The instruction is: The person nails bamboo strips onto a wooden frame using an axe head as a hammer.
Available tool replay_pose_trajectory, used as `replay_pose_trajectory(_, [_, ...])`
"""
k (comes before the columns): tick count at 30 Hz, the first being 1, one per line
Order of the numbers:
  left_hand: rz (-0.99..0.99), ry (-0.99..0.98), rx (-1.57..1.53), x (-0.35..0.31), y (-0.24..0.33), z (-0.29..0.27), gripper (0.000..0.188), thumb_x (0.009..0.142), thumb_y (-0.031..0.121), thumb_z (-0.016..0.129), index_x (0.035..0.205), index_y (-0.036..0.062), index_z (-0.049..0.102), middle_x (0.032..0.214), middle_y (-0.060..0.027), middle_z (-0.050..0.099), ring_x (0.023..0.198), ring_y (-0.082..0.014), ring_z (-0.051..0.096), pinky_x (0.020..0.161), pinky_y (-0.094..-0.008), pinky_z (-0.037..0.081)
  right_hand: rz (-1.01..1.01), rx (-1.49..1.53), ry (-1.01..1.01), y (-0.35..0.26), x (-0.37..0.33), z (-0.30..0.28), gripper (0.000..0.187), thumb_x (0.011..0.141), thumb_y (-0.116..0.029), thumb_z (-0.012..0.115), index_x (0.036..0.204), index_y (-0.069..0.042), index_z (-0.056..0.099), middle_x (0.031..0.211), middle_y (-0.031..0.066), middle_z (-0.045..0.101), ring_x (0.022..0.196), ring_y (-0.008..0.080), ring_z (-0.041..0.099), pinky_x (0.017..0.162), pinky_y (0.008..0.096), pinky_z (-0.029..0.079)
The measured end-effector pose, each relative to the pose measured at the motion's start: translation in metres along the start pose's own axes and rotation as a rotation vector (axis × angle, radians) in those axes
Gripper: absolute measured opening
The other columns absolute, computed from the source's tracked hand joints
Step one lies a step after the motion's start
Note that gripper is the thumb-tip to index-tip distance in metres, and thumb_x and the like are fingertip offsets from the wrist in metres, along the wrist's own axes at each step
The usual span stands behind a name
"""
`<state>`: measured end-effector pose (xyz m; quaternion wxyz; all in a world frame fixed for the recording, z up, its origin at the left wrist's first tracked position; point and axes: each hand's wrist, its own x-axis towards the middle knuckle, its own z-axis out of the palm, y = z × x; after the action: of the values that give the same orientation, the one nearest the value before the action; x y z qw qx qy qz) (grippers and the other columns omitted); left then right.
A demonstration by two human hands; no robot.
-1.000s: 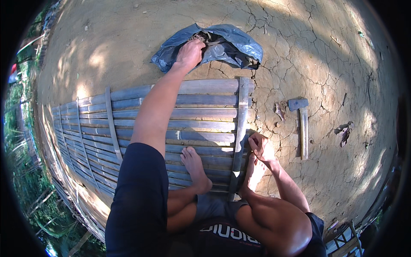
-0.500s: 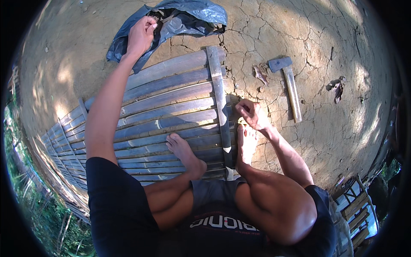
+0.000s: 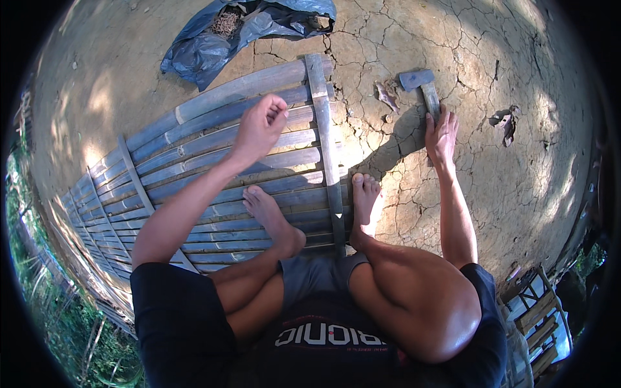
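Note:
My left hand [image 3: 262, 128] is raised over the slatted bamboo panel [image 3: 242, 87], its fingers pinched together. Whatever is between the fingertips is too small to make out. On the right, a hammer [image 3: 429, 96] with a dark metal head and wooden handle lies on the ground. My right hand [image 3: 442, 137] has come down over its handle, thumb on one side and fingers on the other. A flat crosspiece [image 3: 321, 107] runs across the slat ends, between my two bare feet.
Beyond the panel lies a dark plastic bag [image 3: 194, 58] spread open, with a heap of thin brown pieces [image 3: 228, 22] on it. Dry leaves [image 3: 509, 129] lie on the cracked earth [image 3: 491, 187]. Wooden slats [image 3: 540, 323] stand at the lower right; greenery [image 3: 52, 310] is at the lower left.
My left hand has drawn back from the bag to above the panel. My right hand has moved from beside my foot onto the hammer's handle.

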<state>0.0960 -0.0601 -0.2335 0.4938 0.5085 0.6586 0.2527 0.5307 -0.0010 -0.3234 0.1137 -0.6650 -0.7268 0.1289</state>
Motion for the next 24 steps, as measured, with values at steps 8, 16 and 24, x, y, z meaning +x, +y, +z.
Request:
replay_pose_trajectory(8, [-0.106,0.158,-0.408,-0.038,-0.034,0.103,0.012,0.093,-0.003,0.063,0.105,-0.0012,0.064,0.095,-0.0047,0.069,0.084,-0.0085,0.064,0.075,-0.0254,0.053,0.488,0.826,-0.362,-0.096,-0.06,-0.039,0.047,0.103,-0.049,0.055,0.11,-0.002,0.056,0.065,-0.0026,0.05,0.057,0.0082,0.046,0.051,0.0293,0.04])
replay_pose_trajectory(16, [-0.136,0.547,-0.587,-0.034,-0.045,0.168,0.017,0.093,-0.008,0.064,0.109,-0.0025,0.069,0.099,-0.0064,0.073,0.089,-0.0101,0.067,0.082,-0.0249,0.054,0.397,0.808,-0.528,-0.112,-0.097,-0.03,0.042,0.104,-0.043,0.057,0.103,-0.001,0.058,0.062,0.006,0.055,0.054,0.0141,0.054,0.051,0.0335,0.045])
replay_pose_trajectory(24, [-0.074,0.746,-0.452,-0.026,-0.042,0.179,0.013,0.093,0.001,0.07,0.106,0.0005,0.07,0.092,-0.0047,0.071,0.082,-0.0105,0.066,0.076,-0.0257,0.053,0.306,0.678,-0.546,-0.107,-0.087,-0.035,0.036,0.104,-0.037,0.056,0.106,-0.001,0.057,0.062,0.0114,0.056,0.054,0.0193,0.059,0.052,0.0369,0.046])
